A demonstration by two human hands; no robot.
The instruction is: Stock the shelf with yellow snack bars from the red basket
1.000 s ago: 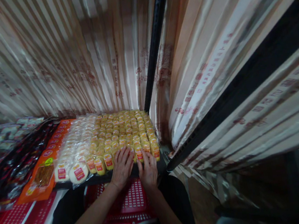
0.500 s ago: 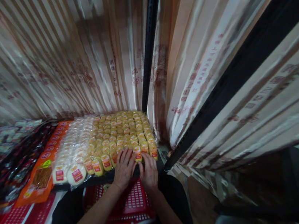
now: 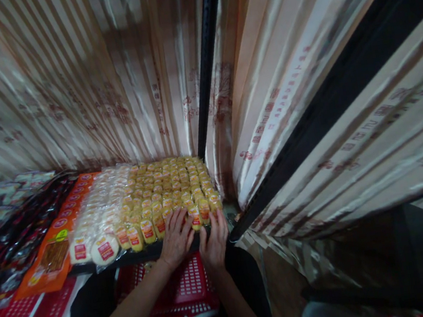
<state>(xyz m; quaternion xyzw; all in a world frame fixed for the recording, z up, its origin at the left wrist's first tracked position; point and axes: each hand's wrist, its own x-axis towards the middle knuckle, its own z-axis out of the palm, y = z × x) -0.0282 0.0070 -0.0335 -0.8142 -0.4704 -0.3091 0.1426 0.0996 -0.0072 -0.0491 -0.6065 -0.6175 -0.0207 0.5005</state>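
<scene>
Against a curtain (image 3: 135, 85), a shelf (image 3: 152, 251) bears yellow packs (image 3: 168, 185) at eleven to twelve o'clock from the left hand (image 3: 174, 240) and right hand (image 3: 213, 241), whose loosely spread fingers touch the front row, any grip indiscernible; light, even pressure should keep it straight

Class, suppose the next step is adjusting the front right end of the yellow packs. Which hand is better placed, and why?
Probably the right hand: its fingers are at that end of the yellow packs, while the left hand lies nearer the front row's middle.
</scene>
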